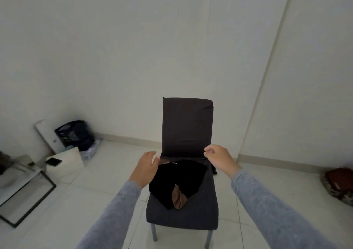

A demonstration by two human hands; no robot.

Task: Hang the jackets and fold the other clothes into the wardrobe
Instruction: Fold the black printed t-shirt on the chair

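A black garment (179,180) lies bunched on the seat of a dark grey chair (187,126), with a brown piece of clothing (178,198) tucked at its front edge. My left hand (147,165) reaches in at the garment's back left corner with its fingers nearly straight, beside a sheer patch of fabric (164,159). At the right, where seat and backrest meet, my right hand (219,159) hovers with curled fingers. A dark strip of cloth (213,169) hangs just under it; I cannot see whether the fingers pinch it. No wardrobe is in view.
White walls stand behind the chair. At the left are a low white table with a phone (53,161), a dark bag (76,134) and a black-framed glass table (24,189). A red and patterned bundle (338,183) lies on the tiled floor at the right.
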